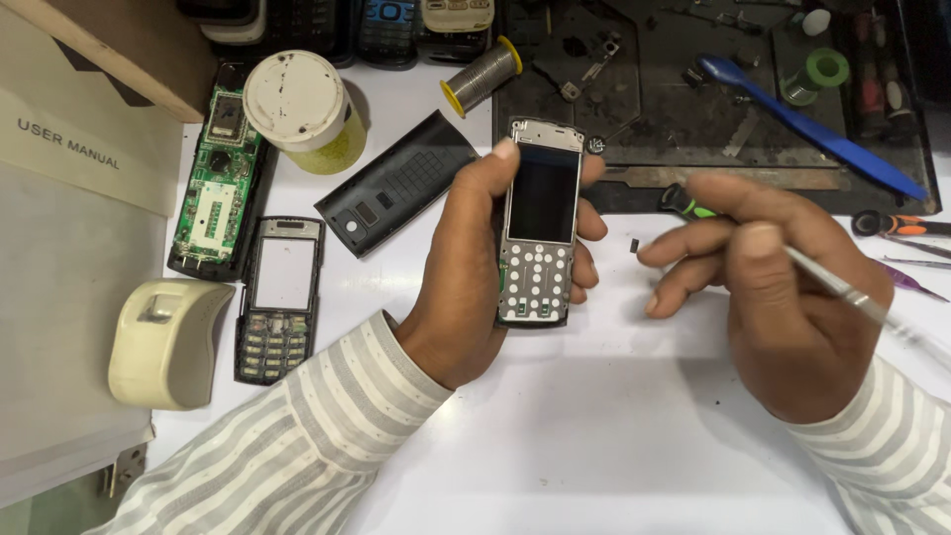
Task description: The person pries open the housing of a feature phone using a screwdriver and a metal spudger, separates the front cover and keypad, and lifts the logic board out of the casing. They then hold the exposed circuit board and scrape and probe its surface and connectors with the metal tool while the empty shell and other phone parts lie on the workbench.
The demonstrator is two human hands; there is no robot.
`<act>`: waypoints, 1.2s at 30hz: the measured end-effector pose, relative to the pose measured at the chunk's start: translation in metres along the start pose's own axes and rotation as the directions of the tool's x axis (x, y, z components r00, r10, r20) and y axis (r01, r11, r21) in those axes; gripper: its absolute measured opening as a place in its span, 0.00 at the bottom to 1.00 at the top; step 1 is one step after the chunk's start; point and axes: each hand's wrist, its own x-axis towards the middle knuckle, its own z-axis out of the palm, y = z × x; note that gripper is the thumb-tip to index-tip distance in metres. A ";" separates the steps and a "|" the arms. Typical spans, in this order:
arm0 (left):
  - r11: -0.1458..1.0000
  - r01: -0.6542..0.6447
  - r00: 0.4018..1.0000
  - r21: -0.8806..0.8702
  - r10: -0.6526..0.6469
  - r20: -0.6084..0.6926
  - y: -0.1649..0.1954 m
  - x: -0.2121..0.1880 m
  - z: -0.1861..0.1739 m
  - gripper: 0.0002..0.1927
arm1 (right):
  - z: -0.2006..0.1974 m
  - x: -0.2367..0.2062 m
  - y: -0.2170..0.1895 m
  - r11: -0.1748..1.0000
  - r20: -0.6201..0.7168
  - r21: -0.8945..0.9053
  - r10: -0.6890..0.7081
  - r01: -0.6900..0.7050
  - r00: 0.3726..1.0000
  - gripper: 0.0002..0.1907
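My left hand holds a small opened bar phone upright, its dark screen and bare white keypad contacts facing me. The thumb rests at the phone's top left and the fingers wrap its right side. My right hand hovers to the right of the phone, gripping a thin silver-handled tool that runs back toward my wrist; its tip is hidden by the fingers. A tiny dark part lies on the white table between the hands.
A green circuit board, a phone front frame, a black back cover, a white-lidded jar and a beige device lie left. A solder spool, dark work mat, blue tool and screwdrivers sit behind.
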 end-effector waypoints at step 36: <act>0.992 0.121 0.991 -0.016 -0.120 0.055 -0.001 0.001 0.003 0.35 | -0.005 -0.010 0.017 0.930 0.076 0.366 -0.047 0.016 0.996 0.17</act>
